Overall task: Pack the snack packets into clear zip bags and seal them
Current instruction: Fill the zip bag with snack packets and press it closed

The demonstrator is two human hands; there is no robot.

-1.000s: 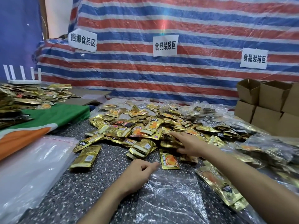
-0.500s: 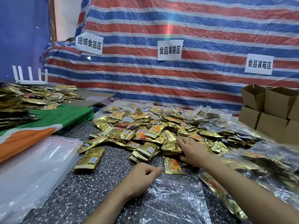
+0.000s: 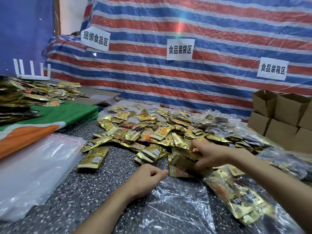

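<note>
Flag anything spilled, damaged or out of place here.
Nothing looks damaged or spilled. The packets lie in a loose heap, with a stray packet off its left edge. The right hand grips a blurred bunch; the left hand pinches the bag at its mouth.

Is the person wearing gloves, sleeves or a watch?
No. The left hand and right hand are bare, with no gloves, and no rings show. Both forearms are bare too: no sleeves, watch or bracelet in view.
</note>
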